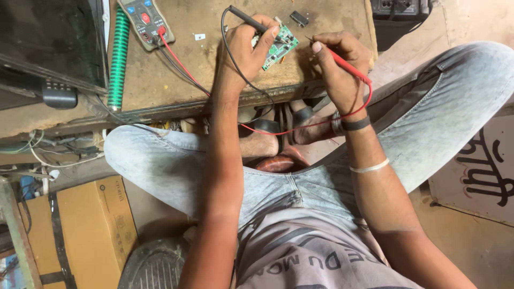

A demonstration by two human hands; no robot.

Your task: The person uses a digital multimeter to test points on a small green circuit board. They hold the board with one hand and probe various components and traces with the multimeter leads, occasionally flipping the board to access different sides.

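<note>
board (279, 47): small green circuit board, held over the bench (176, 69) edge, pinched at its rim by left hand (243, 51), which also clamps the black probe (247, 20) between its fingers. right hand (337, 67) closed on red probe (347, 65), tip near the board's right edge. leads run to the meter (145, 22) at rear left. handling, by judgement: light, stiff, brittle; components and solder joints fragile; best held by bare edges only, never flexed.

two hands (246, 48) (334, 61), two probes (249, 18) (348, 67), one circuit board (278, 49), one multimeter (144, 21), one cardboard box (91, 225).
</note>
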